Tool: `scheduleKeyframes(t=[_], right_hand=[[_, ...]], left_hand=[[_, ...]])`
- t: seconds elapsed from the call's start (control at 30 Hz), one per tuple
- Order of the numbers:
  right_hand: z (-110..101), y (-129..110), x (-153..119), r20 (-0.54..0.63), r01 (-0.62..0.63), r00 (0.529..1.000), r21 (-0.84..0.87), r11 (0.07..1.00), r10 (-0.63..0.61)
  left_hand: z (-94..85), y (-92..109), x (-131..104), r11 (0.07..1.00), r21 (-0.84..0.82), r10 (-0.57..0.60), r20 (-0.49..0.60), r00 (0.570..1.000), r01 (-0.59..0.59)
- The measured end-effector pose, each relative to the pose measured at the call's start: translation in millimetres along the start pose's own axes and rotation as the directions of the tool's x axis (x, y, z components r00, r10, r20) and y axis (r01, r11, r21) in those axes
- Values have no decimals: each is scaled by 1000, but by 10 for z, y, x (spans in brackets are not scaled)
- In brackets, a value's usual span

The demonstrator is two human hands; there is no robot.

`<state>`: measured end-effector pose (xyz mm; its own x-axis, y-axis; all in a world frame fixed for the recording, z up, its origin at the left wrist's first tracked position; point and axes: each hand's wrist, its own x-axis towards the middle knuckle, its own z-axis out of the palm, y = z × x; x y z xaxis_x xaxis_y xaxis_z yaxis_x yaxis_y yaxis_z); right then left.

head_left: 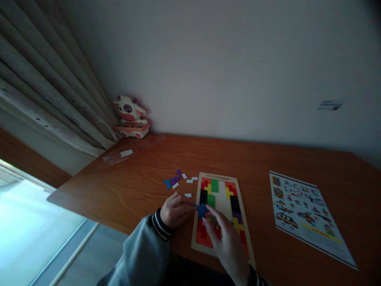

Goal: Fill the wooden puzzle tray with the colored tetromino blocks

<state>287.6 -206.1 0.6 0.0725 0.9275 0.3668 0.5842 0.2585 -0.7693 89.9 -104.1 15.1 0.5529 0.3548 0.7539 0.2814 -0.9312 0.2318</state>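
A wooden puzzle board [224, 194] with red, yellow, green, black, orange and purple pieces lies on the table, a pale unfilled area showing in its upper middle. Over its left part, my right hand [224, 234] pinches a blue piece [202, 210] between thumb and fingers. My left hand [176, 209] is closed at the board's left edge, its fingertips at a small blue thing beside that piece. Loose purple pieces [175, 180], a blue piece [168, 184] and several white pieces [189, 181] lie beyond my left hand.
A printed pattern sheet [306, 214] lies on the table [238, 153] at the right. A cow toy with a keyboard [131, 117] stands at the back left, near a clear plastic bag [112, 159] with a white piece. A curtain [50, 75] hangs at the left.
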Motion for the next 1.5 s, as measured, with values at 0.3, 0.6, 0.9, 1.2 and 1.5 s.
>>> scheduleKeyframes(t=[0.3,0.6,0.9,1.2,1.5], right_hand=[[-404,319,11,-102,-229,966,83,970,236],[-493,622,-33,-99,-107,991,-157,982,92],[-467,580,-41,-68,6,997,-271,962,-26],[-450,602,-60,-61,41,996,-356,933,-66],[-448,564,-56,-59,30,997,-347,938,-53]], left_hand=[[338,177,148,998,-66,5,84,996,1],[426,222,148,984,-168,0,281,960,49],[485,190,56,980,-177,-25,330,944,88],[488,186,55,978,-180,-38,336,941,104],[485,185,65,979,-178,-36,334,942,101]])
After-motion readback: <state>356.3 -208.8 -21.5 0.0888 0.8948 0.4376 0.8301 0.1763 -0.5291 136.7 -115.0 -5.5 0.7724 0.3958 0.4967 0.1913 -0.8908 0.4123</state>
